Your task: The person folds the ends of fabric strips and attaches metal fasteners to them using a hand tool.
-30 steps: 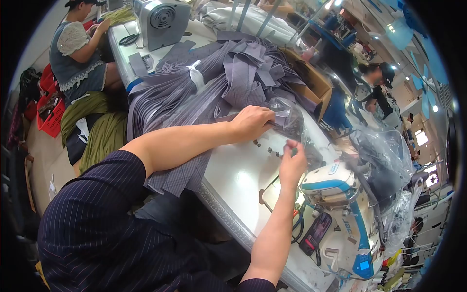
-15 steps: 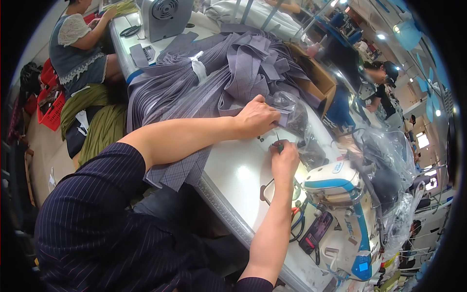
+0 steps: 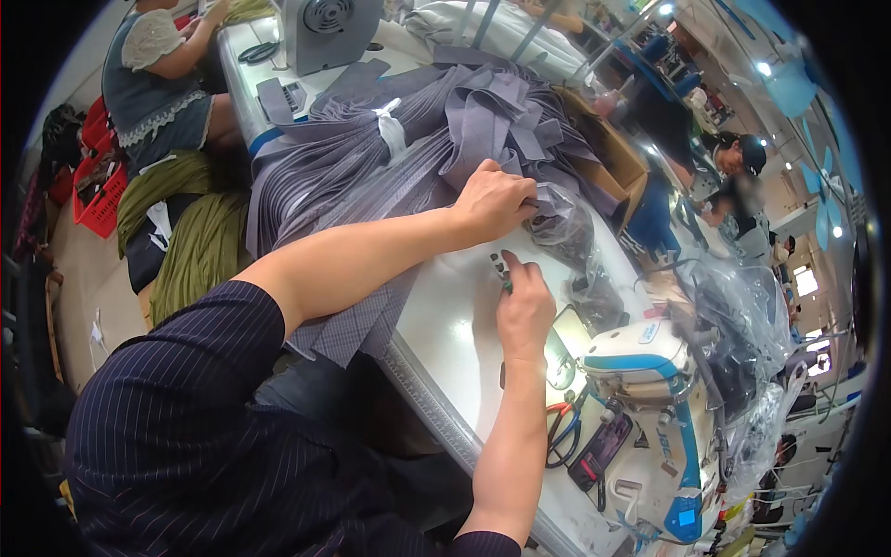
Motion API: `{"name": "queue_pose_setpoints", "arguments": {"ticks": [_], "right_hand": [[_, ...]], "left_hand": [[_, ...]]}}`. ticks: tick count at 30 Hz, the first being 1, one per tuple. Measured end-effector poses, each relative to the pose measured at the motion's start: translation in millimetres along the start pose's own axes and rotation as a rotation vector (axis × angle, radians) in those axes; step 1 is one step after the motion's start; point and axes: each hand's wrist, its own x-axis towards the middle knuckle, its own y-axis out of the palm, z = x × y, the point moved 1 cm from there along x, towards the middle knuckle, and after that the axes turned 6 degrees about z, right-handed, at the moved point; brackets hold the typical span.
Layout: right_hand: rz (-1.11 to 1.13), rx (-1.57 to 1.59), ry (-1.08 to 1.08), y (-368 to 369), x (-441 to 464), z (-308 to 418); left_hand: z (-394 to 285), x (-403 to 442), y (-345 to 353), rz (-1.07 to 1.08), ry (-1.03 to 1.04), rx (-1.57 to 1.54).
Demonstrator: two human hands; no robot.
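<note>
My left hand [image 3: 497,202] is closed, its fingers pinching the edge of a clear plastic bag [image 3: 563,232] that has dark contents. What exactly lies under its fingertips is hidden. My right hand [image 3: 525,311] is closed around a small green-handled tool [image 3: 508,288], mostly covered by the fingers. Just beyond its index fingertip, several small dark pieces [image 3: 499,266] lie on the white tabletop [image 3: 445,325]; their kind is too small to tell. Behind my left hand spreads a large bundle of grey-purple checked fabric strips [image 3: 343,167], tied with a white band [image 3: 391,130].
At right stands a white and blue sewing machine [image 3: 636,348]. Scissors [image 3: 563,429] and a phone [image 3: 600,450] lie before it. A cardboard box [image 3: 613,158] is behind the fabric, a grey machine [image 3: 329,32] at the back. Another person [image 3: 158,74] sits at far left.
My right hand has shifted slightly left and up, toward the small dark pieces, and the tool's thin tip no longer shows. My left hand stays at the bag. The view has tilted slightly.
</note>
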Motion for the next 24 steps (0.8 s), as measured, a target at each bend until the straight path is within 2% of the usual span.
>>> {"name": "queue_pose_setpoints", "arguments": {"ticks": [3,6,14,21,23,24], "right_hand": [[0.131,-0.168,-0.024,8,1,7],[0.14,-0.248,-0.046,7,0,9],[0.163,-0.252,0.019,-2,-6,-15],[0.011,-0.136,0.201,-20,-10,-36],[-0.186,-0.032,0.299,-19,-11,-47],[-0.18,0.006,0.36,-22,-11,-46]], "left_hand": [[3,-2,-1,0.004,-0.02,0.0],[4,-1,-2,0.016,-0.037,-0.012],[5,-5,-2,0.053,-0.055,-0.074],[6,-7,4,0.109,-0.029,-0.052],[9,-8,12,0.147,-0.015,-0.029],[8,-8,14,0.183,0.003,-0.006]]}}
